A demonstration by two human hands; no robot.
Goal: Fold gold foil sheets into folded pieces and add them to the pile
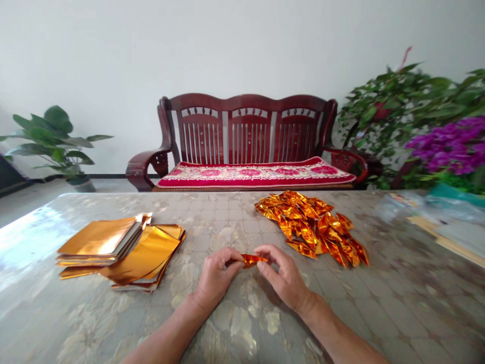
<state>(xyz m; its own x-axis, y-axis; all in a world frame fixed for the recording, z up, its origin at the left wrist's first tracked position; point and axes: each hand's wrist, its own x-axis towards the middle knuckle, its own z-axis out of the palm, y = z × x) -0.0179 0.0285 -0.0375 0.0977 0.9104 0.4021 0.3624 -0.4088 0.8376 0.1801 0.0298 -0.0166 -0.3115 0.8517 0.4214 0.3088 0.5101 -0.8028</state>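
Note:
Between my two hands is a small folded piece of shiny orange-gold foil paper [250, 260], narrow and pointed toward its ends. My left hand [219, 273] pinches its left end between thumb and fingers. At the other end, my right hand [282, 275] grips it with thumb and forefinger. To the left lies a stack of flat gold foil sheets [100, 236], with more sheets [149, 255] fanned loosely beside it. Beyond my right hand, a heap of folded foil pieces [308, 222] of the same colour spreads over the table.
The table [227, 323] has a patterned, glossy cover. At its right edge are clear plastic packaging [401, 206] and tan sheets [447, 240]. Behind the table stands a dark red wooden bench [250, 126], with a potted plant [56, 141] on the left and purple flowers [450, 144] on the right.

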